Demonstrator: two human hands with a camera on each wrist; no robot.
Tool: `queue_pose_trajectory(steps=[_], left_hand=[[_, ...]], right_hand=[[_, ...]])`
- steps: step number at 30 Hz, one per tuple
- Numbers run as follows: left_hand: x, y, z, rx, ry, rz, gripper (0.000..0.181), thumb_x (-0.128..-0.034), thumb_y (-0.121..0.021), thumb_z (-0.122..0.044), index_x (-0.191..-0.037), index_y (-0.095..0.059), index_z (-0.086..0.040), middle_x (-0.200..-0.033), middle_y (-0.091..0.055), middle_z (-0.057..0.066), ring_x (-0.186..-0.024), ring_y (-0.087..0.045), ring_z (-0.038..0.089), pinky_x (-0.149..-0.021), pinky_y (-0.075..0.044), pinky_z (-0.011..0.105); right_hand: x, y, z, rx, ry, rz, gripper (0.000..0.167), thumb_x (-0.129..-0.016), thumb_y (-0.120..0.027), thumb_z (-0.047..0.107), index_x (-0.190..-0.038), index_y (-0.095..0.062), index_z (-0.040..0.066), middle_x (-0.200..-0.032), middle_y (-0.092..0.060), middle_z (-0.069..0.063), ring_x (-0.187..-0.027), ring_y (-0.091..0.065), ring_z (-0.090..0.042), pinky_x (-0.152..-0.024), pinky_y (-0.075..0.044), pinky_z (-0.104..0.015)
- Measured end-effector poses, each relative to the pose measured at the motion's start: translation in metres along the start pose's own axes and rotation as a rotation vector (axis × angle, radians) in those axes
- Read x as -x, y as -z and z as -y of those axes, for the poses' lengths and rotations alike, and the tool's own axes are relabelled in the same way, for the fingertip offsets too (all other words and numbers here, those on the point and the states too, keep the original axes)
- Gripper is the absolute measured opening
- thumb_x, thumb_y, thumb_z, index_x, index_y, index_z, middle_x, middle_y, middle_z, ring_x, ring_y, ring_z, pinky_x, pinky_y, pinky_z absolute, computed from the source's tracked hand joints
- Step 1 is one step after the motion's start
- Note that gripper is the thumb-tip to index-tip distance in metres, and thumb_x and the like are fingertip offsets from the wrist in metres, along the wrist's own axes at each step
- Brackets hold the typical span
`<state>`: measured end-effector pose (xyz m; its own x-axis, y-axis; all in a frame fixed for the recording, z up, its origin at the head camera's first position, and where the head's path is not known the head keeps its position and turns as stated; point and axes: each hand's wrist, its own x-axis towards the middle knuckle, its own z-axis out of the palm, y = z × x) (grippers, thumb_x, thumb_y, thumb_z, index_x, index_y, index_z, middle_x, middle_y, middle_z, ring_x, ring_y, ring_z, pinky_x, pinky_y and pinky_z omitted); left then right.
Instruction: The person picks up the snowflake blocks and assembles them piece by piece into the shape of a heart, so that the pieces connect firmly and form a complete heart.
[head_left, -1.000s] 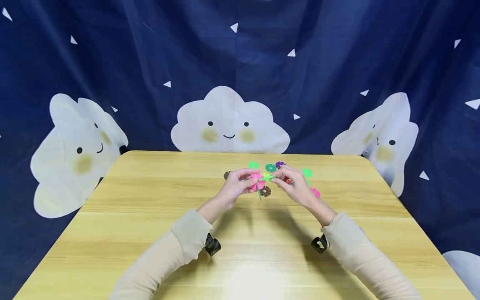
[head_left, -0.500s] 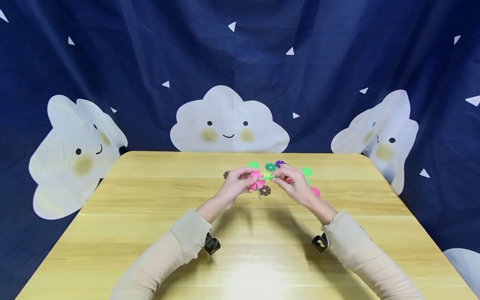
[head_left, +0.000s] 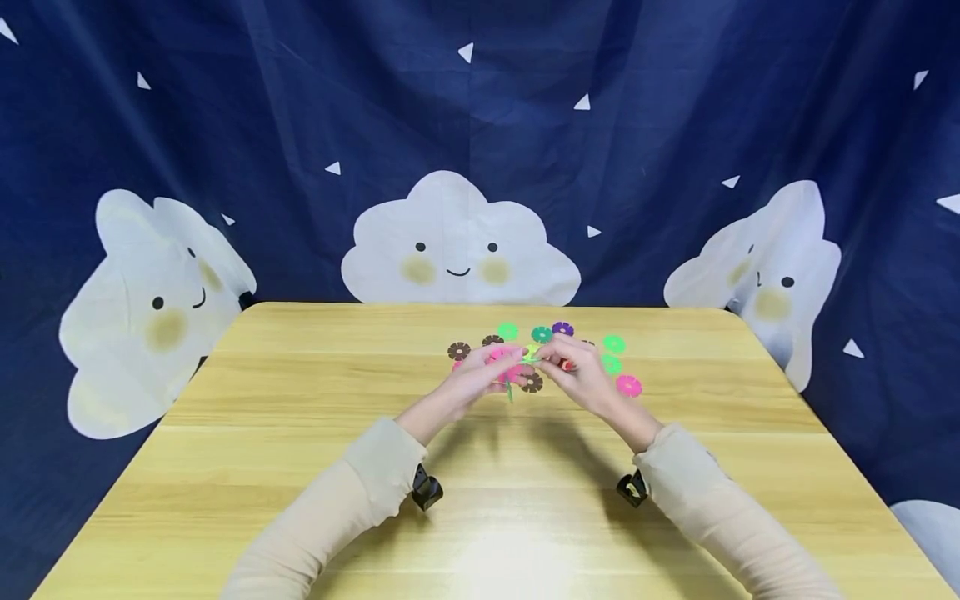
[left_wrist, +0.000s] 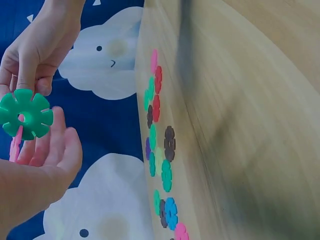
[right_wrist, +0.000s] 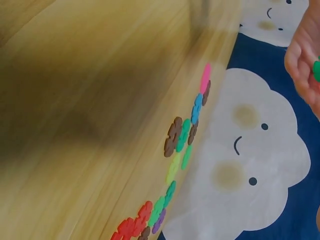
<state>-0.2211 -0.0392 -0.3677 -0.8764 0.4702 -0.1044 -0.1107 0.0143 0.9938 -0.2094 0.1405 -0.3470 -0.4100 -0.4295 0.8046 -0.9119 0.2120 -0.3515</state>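
Observation:
Above the far part of the table, both hands meet at a small cluster of joined notched flower discs. My right hand [head_left: 581, 375] pinches a green piece of it at the right. My left hand [head_left: 472, 379] lies around the cluster's left side, fingers loosely extended and the thumb over a pink disc [head_left: 497, 358]. A green disc [left_wrist: 36, 112] faces the left wrist camera, joined to a pink disc [left_wrist: 16, 144] seen nearly edge-on. Contact between the left fingers and the discs is partly hidden. In the right wrist view, the left hand [right_wrist: 302, 65] shows at the right edge.
Loose discs lie on the wooden table [head_left: 375, 500] beneath and around the hands, among them a brown disc [head_left: 459, 351], a purple disc [head_left: 562, 330], a pink disc [head_left: 629, 385] and a blue disc [left_wrist: 171, 213]. A blue curtain [head_left: 645, 150] hangs behind the table.
My left fingers have loosened and straightened around the cluster, which has shifted slightly left. My right hand has moved a little left, still pinching the green piece.

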Motion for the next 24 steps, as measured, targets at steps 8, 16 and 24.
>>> queue_pose_trajectory(steps=[8, 16, 24], left_hand=[[-0.003, 0.000, 0.005, 0.040, 0.045, -0.075, 0.041, -0.0868, -0.060, -0.014, -0.122, -0.051, 0.005, -0.103, -0.062, 0.018, -0.073, -0.059, 0.013, -0.072, -0.049, 0.024], [-0.002, 0.007, 0.006, 0.058, 0.061, -0.152, 0.039, -0.0827, -0.065, -0.013, -0.117, -0.056, 0.003, -0.091, -0.063, 0.010, -0.073, -0.059, 0.013, -0.081, -0.049, 0.030], [0.001, 0.011, 0.005, 0.083, 0.073, -0.184, 0.039, -0.0809, -0.066, -0.010, -0.117, -0.057, 0.002, -0.096, -0.063, 0.010, -0.077, -0.060, 0.014, -0.084, -0.049, 0.031]], right_hand=[[-0.001, -0.004, -0.001, -0.025, -0.011, 0.023, 0.022, -0.063, -0.066, -0.024, -0.073, -0.060, -0.005, -0.062, -0.052, -0.011, -0.053, -0.046, -0.018, -0.050, -0.042, -0.019], [0.009, -0.003, -0.017, -0.069, -0.350, 0.062, 0.018, -0.075, -0.066, -0.012, -0.093, -0.063, -0.009, -0.079, -0.058, -0.018, -0.057, -0.048, -0.013, -0.051, -0.043, -0.022], [0.035, -0.006, -0.068, 0.065, -0.783, 0.514, 0.032, -0.088, -0.057, 0.011, -0.114, -0.057, -0.007, -0.103, -0.059, -0.021, -0.068, -0.057, -0.022, -0.058, -0.047, -0.028]])
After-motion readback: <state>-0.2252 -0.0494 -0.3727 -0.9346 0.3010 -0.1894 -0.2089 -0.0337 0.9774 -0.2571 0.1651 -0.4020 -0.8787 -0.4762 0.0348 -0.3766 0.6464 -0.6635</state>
